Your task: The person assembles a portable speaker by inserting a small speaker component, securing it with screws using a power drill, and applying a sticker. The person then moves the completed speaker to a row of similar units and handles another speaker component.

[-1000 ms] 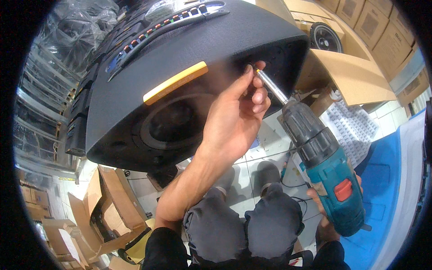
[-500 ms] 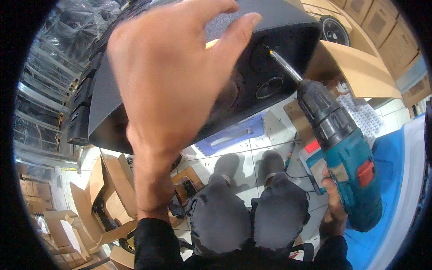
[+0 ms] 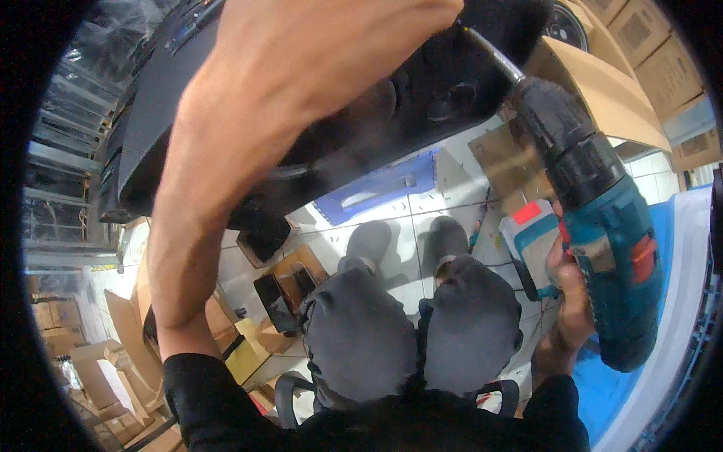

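Note:
My right hand [image 3: 574,290] grips the handle of a teal-and-black cordless drill [image 3: 614,248]. Its long silver bit [image 3: 497,56] points up and left at a black speaker cabinet [image 3: 422,83]. Round openings, one a ringed hole [image 3: 453,102], show in the cabinet's side facing me. My left hand [image 3: 339,41] reaches across the cabinet, its fingers closed together close to the bit's yellowish tip. Whatever those fingers pinch is hidden or too small to make out. The drill's white-and-teal battery base [image 3: 536,245] has a red patch.
A blue plastic step stool [image 3: 376,188] lies beyond my feet on the tiled floor. Open cardboard boxes [image 3: 98,377] stand at left, and another open carton [image 3: 602,90] at right, near a round black speaker [image 3: 565,30]. A blue-and-white surface [image 3: 670,301] borders the right.
My left hand has moved up and right to the bit's tip, its fingers drawing together. The drill has shifted slightly right and up. The cabinet has shifted and tilted in view.

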Demonstrator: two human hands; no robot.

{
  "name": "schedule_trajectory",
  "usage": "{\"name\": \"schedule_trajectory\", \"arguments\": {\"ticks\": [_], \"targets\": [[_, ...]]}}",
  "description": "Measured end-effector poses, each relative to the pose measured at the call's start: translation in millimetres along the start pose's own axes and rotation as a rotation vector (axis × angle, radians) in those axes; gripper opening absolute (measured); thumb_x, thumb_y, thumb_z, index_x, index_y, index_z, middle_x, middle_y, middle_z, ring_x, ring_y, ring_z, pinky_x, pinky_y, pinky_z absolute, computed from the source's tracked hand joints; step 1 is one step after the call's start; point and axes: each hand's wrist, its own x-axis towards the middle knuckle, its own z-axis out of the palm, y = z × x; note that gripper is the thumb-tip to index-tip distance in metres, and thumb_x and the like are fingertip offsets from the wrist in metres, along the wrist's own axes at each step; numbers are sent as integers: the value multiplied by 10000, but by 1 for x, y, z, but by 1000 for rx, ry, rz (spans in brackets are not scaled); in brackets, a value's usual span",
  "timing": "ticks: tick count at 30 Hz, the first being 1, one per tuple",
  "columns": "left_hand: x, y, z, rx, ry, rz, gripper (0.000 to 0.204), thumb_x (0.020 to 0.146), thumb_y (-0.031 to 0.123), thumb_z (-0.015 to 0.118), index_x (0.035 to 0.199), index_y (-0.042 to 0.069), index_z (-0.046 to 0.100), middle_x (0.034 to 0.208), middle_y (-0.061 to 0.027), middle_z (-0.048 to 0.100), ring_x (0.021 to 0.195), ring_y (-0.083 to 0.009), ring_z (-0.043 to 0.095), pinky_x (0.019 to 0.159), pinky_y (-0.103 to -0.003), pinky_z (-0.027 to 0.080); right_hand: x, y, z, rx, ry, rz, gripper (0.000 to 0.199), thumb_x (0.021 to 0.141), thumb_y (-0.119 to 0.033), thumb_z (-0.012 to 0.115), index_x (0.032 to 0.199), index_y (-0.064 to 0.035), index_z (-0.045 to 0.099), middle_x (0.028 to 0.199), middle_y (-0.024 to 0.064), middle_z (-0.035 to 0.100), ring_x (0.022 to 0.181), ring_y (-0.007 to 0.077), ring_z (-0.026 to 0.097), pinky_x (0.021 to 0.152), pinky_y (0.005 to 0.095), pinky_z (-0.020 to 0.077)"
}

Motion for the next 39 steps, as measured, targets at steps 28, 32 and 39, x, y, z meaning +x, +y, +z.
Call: {"name": "schedule_trajectory", "arguments": {"ticks": [28, 32, 39], "targets": [[-2, -1, -5, 211, 154, 163, 202, 722, 157, 691, 570, 54, 608, 513, -66, 543, 479, -128, 559, 423, -310, 457, 2, 19, 1, -271, 49, -398, 436, 889, -196, 712, 1276, -23, 614, 1258, 133, 641, 1202, 290, 578, 1032, 432, 398], [2, 1, -11, 331, 204, 231, 214, 721, 149, 690, 547, 60, 603, 494, -55, 531, 459, -113, 546, 407, -301, 449, -2, 24, 22, -233, 184, -363, 406, 886, -166, 709, 1256, -21, 625, 1234, 126, 650, 1190, 291, 585, 1025, 430, 407], [12, -3, -20, 223, -96, 230, 225, 739, 140, 678, 541, 59, 610, 487, -52, 552, 444, -111, 560, 405, -298, 463, -8, 22, 23, -90, 176, -135, 319, 816, -95, 773, 1119, -63, 679, 1038, 90, 696, 986, 264, 655, 856, 396, 503]]}}
